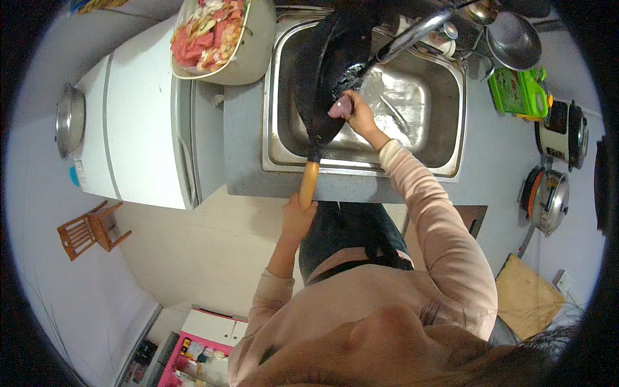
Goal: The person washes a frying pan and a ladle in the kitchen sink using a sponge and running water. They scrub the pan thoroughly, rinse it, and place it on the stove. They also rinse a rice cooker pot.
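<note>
My left hand grips the wooden handle of a black wok at the near edge of the sink. The wok stands tilted on its side within the stainless steel sink, and its surface looks wet. Between the fingers of my right hand is a pinkish scrubbing pad, held against or just over the wok; exact contact is hard to tell. Above that hand, a metal faucet with a dark nozzle slants towards the wok. Some wet, shiny patches show on the basin floor.
A pale bin of food scraps stands left of the sink, beside a white refrigerator. On the right counter are a green jug, a rice cooker and a lidded pot. A metal pan stands behind.
</note>
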Motion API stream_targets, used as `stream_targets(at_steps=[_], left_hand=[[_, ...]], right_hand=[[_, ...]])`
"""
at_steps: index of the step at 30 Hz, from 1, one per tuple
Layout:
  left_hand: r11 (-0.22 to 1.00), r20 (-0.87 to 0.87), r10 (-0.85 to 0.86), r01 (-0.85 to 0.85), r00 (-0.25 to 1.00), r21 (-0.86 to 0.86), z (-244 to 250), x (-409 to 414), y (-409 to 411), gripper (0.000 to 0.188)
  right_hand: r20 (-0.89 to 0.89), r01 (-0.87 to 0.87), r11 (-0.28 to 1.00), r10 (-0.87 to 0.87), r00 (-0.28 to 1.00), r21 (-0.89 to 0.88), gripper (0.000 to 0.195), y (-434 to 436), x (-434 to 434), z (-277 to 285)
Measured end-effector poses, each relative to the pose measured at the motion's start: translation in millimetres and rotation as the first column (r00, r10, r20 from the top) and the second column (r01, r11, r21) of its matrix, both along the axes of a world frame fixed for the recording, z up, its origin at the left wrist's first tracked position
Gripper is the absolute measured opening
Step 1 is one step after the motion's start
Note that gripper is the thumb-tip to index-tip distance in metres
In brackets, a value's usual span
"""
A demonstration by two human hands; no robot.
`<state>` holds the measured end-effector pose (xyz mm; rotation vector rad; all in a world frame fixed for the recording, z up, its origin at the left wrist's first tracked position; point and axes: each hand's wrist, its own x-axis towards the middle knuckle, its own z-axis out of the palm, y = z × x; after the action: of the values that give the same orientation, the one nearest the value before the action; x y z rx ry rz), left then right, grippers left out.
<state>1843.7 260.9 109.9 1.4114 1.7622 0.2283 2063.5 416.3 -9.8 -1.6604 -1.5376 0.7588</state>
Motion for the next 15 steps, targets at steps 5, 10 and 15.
stream_targets(at_steps=[5,10,15], left_hand=[[0.999,-0.149,-0.046,0.043,0.988,-0.021,20.9,-31.5,23.9,0.031],[0.991,-0.271,-0.088,0.113,0.959,0.076,33.7,-43.6,34.8,0.028],[0.981,-0.345,-0.094,0.147,0.934,0.129,50.8,-50.5,50.6,0.024]], right_hand=[[-0.619,0.002,0.902,-0.297,0.727,-0.431,0.029,5.0,-8.1,-20.3],[-0.769,0.14,0.838,-0.541,0.341,-0.528,0.018,-0.3,3.6,7.3],[-0.769,0.261,0.814,-0.578,0.272,-0.519,0.025,0.3,40.2,0.5]])
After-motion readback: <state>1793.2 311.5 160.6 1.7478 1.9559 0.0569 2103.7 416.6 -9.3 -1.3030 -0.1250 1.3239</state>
